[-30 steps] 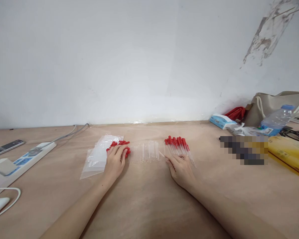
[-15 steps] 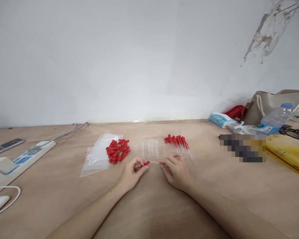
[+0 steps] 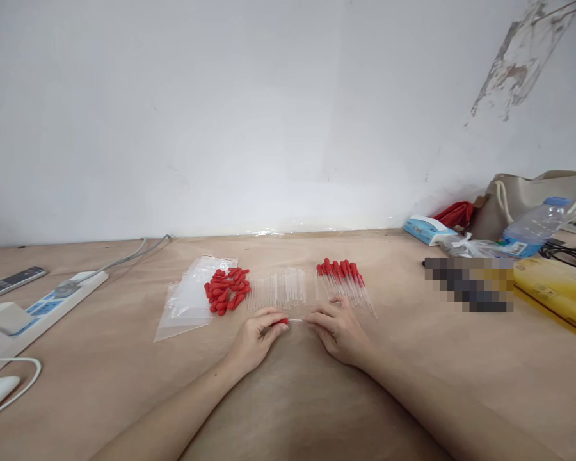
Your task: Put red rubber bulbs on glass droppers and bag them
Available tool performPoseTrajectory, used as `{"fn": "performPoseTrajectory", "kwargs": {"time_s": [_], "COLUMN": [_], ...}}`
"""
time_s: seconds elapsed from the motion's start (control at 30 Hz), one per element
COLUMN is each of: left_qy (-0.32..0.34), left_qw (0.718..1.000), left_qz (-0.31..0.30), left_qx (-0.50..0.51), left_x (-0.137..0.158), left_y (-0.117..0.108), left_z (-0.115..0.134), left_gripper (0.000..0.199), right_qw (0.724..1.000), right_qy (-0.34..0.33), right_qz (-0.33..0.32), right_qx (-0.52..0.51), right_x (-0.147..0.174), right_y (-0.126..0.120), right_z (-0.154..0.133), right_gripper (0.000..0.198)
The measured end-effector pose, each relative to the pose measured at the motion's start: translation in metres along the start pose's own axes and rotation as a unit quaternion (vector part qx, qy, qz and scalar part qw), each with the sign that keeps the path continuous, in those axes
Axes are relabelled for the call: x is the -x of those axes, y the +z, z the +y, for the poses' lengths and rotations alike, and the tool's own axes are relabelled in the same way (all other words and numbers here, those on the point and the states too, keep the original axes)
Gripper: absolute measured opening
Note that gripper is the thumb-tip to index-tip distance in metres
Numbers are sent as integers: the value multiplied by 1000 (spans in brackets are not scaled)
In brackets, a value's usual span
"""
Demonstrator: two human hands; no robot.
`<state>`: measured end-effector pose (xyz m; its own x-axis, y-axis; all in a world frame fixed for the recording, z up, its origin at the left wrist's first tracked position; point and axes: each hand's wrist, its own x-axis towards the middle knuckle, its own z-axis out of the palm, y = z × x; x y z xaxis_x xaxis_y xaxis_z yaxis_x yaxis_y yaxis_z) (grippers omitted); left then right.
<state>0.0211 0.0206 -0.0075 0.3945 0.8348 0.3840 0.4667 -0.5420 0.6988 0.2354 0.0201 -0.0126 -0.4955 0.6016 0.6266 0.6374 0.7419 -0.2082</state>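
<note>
My left hand (image 3: 258,336) is closed on a red rubber bulb (image 3: 282,321), whose open end points right. Between thumb and fingers, my right hand (image 3: 335,328) pinches a thin clear glass dropper tube (image 3: 296,320). The tube's left end meets the bulb's mouth; how deep it sits I cannot tell. Just beyond my left hand lies a pile of loose red bulbs (image 3: 224,293). A row of bare glass tubes (image 3: 278,288) lies behind both hands. Past my right hand are several droppers with red bulbs fitted (image 3: 340,272), side by side.
Clear plastic bags (image 3: 185,310) lie left of the bulb pile. A power strip (image 3: 52,307) and a remote control (image 3: 12,283) are at the far left. To the right are a tissue pack (image 3: 427,230), a plastic bottle (image 3: 535,227) and a yellow package (image 3: 554,288).
The bulb and the tube have come together and now line up level; before, a small gap showed between them. My left fingers have closed further over the bulb.
</note>
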Motion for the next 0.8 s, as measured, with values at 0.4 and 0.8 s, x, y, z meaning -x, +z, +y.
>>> {"fn": "performPoseTrajectory", "kwargs": {"time_s": [0.4, 0.8], "left_qy": [53, 114], "left_qw": [997, 989], "left_qz": [-43, -65], "left_qx": [-41, -74], "left_x": [4, 7], "left_y": [-1, 1], "left_z": [12, 13], "left_gripper": [18, 18], "right_qw": [999, 999], "right_qy": [-25, -32], "right_qz": [3, -29], "right_qx": [24, 10], "right_x": [1, 2], "right_y": [-1, 1], "right_z": [2, -9], "right_gripper": [34, 20]}}
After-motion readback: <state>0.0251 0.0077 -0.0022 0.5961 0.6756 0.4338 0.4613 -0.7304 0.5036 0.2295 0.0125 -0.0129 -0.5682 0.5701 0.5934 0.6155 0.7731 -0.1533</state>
